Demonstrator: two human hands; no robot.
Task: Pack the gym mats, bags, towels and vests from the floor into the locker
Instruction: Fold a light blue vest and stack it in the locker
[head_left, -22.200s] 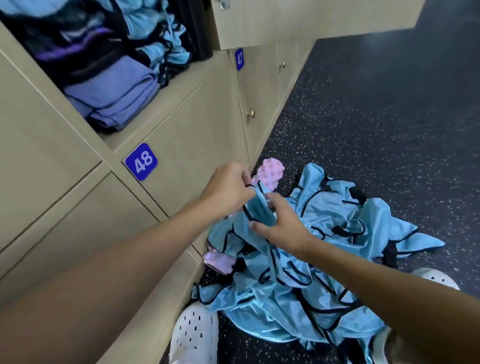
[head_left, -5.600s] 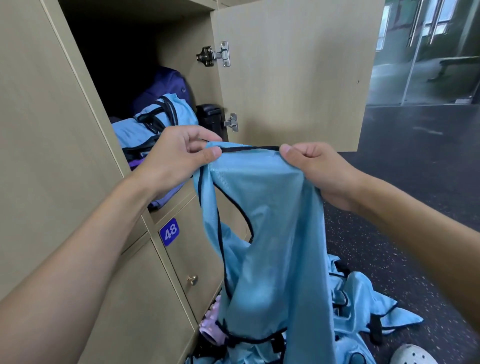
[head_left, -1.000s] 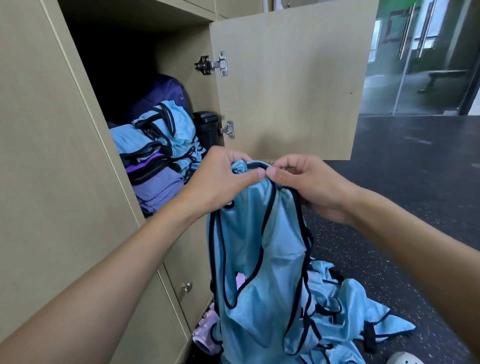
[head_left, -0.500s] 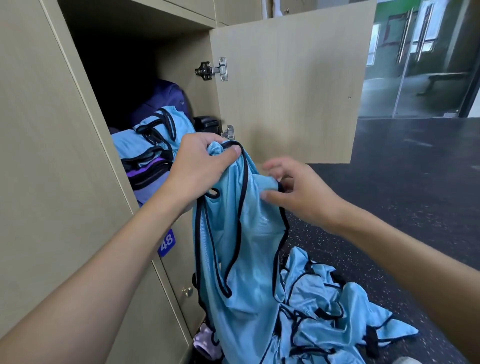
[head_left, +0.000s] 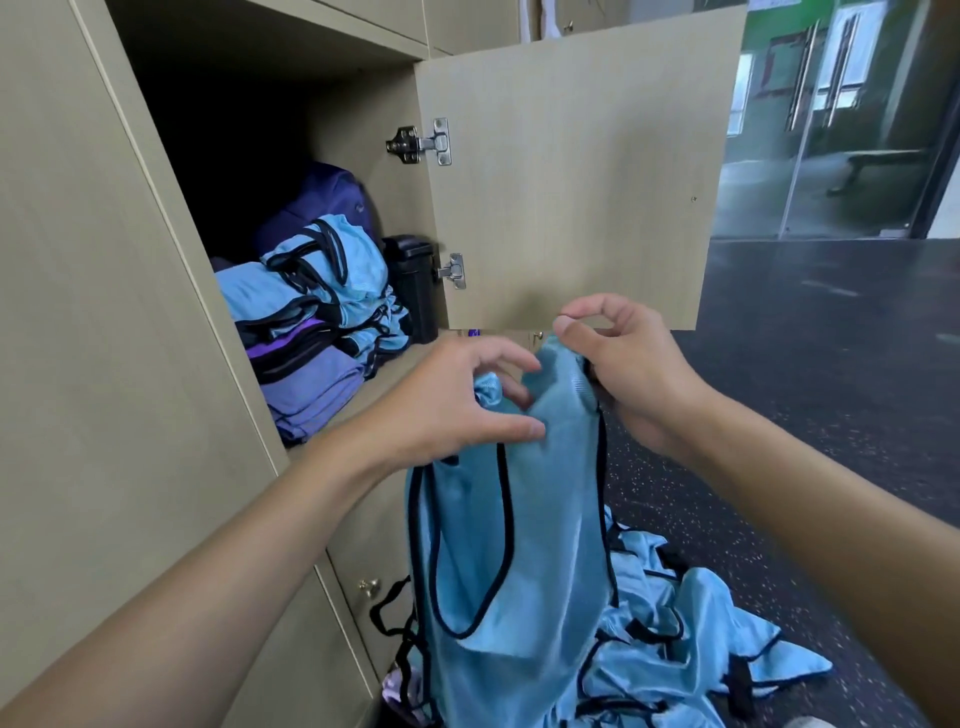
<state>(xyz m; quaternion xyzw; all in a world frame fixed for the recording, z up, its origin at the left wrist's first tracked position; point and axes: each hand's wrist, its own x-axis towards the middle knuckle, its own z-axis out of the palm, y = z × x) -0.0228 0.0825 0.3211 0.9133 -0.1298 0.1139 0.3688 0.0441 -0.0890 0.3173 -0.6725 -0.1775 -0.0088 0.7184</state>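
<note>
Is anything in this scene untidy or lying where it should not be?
Yes. A heap of blue vests lies crumpled on the dark floor beside the lockers, black trims tangled. In the open locker, the stacked vests slump unevenly over the folded purple towels.

the locker (head_left: 384, 379) stands open on the left, its door (head_left: 571, 182) swung out to the right. inside, a stack (head_left: 311, 332) of folded cloth lies on the shelf, with a bag (head_left: 322, 197) behind it and a box (head_left: 413, 280) just right of it. before the opening, the left hand (head_left: 447, 405) and right hand (head_left: 634, 374) hold a vest (head_left: 519, 545), which hangs in front of a pile (head_left: 701, 623) on the floor (head_left: 831, 415).
</note>
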